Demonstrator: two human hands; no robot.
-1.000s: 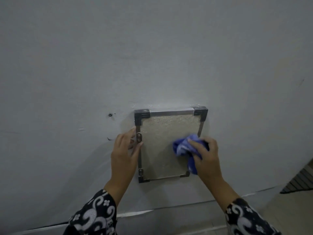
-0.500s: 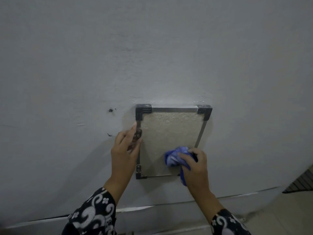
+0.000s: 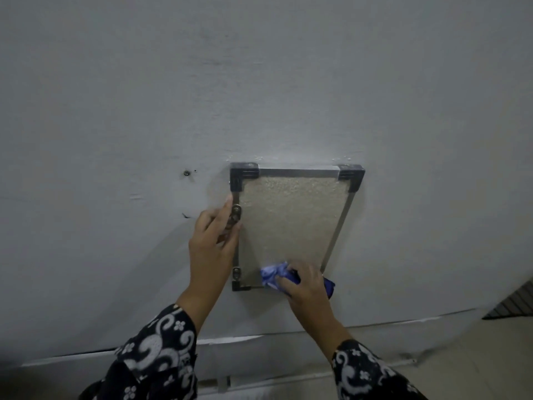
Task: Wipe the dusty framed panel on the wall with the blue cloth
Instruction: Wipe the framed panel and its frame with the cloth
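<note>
Head | right hand (image 3: 307, 287) covers blue cloth (image 3: 274, 274) | framed panel (image 3: 288, 220) lower-right corner hidden

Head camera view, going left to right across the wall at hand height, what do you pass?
Small hole in the wall → left hand → framed panel → blue cloth → right hand.

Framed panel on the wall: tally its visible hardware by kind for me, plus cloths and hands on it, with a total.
Black plastic corner brackets: 3 visible; the fourth corner is hidden by the cloth
Brass-coloured metal latches on left edge: 2
Crumpled blue cloth: 1
Bare hands: 2, left hand, right hand
Total: 8
</note>
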